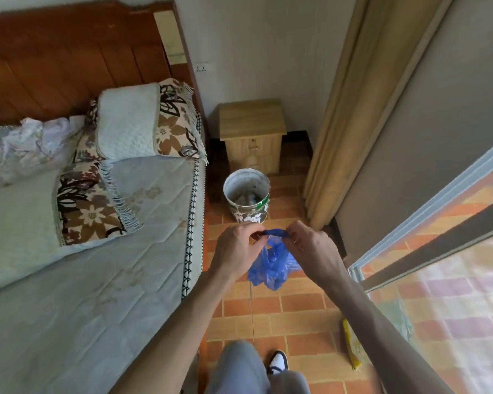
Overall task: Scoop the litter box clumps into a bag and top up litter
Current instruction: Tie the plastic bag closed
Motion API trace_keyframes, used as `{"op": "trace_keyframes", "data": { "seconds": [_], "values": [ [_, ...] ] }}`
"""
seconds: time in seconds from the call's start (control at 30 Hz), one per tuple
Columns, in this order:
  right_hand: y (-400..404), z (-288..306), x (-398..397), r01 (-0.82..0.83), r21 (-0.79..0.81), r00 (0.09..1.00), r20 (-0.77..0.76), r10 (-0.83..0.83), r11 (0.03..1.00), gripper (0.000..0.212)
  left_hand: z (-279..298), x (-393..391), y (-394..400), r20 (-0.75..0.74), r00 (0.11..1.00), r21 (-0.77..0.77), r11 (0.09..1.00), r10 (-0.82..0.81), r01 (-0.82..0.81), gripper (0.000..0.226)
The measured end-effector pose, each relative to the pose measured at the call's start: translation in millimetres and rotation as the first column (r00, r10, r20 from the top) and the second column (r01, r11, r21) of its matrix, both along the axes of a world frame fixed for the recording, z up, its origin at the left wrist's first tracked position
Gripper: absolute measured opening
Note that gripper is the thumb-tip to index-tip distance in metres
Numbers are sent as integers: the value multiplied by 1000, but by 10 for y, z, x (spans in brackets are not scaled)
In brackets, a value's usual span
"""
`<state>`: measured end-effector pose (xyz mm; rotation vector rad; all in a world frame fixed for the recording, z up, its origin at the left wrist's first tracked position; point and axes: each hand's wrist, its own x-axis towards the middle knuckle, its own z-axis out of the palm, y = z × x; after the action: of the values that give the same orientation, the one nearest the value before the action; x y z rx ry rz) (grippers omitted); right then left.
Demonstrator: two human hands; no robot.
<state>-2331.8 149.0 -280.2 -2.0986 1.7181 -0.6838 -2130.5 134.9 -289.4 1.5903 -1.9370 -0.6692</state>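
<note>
A small blue plastic bag (272, 264) hangs in the air between my hands, above the tiled floor. My left hand (236, 248) pinches one end of its twisted top and my right hand (315, 250) pinches the other end, so the top is stretched between them. The bag's body droops below, crumpled. A white bucket (246, 194) with rubbish inside stands on the floor just beyond my hands. No litter box or scoop is in view.
A bed (83, 280) with a mattress and pillows fills the left side. A wooden nightstand (252, 132) stands behind the bucket by the wall. A curtain (362, 109) and sliding glass door (439, 265) bound the right. A yellow object (350, 345) lies by the door.
</note>
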Motion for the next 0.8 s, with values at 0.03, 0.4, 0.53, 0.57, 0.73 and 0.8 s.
{"op": "trace_keyframes", "data": {
  "seconds": [0.03,0.4,0.53,0.57,0.73,0.8],
  "values": [
    [-116,0,3,-10,5,1000,-10,10,1000,11,8,3,-103,0,1000,5,1000,11,-11,12],
    [-1764,-34,293,-27,31,998,53,26,999,23,-30,254,-1714,-76,995,-8,997,70,-70,16],
    [-2330,-57,468,31,40,996,78,-34,999,19,-53,443,-2326,-97,993,35,997,68,-65,19],
    [-2476,-64,508,36,43,997,72,-39,998,14,-85,490,-2474,-102,993,45,997,66,-62,20],
    [-3208,-82,673,19,59,999,44,-21,998,24,-248,675,-3205,-133,989,49,997,65,-59,19],
    [-3495,-110,701,3,94,999,33,-6,996,27,-271,703,-3446,-160,984,65,995,83,-73,17]
  ]
}}
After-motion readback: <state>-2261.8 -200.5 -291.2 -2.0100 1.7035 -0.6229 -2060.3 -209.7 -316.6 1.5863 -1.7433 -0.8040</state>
